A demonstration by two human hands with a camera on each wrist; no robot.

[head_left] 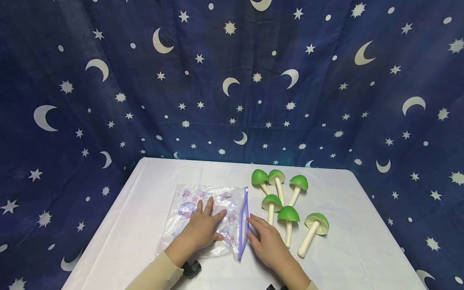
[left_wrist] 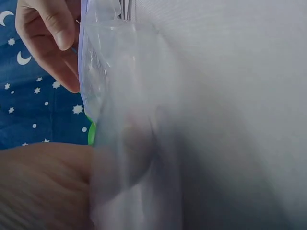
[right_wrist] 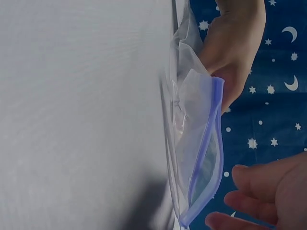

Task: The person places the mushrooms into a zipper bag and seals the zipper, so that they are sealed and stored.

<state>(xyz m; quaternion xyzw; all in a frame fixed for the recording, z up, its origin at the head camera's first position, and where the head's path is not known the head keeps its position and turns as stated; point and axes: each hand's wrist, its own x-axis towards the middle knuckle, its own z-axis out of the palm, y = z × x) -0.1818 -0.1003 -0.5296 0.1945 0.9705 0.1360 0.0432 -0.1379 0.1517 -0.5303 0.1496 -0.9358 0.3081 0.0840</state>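
A clear zip bag (head_left: 232,205) with pink and purple printed pictures lies flat on the white table, its purple zip edge (head_left: 243,221) facing right. My left hand (head_left: 203,228) rests on top of the bag with its fingers spread. Just right of the zip edge is my right hand (head_left: 267,241), fingers loosely bent and holding nothing. In the right wrist view the bag's mouth (right_wrist: 206,158) gapes a little, with the right hand's fingertips (right_wrist: 242,178) beside it. The left wrist view shows part of the left hand (left_wrist: 48,177) behind the clear plastic.
Several toy mushrooms with green caps and pale stems lie right of the bag, among them a near one (head_left: 288,214) by the right hand and a separate one (head_left: 317,224) farther right. The white table (head_left: 145,193) ends at a dark blue curtain (head_left: 203,133) with moons and stars.
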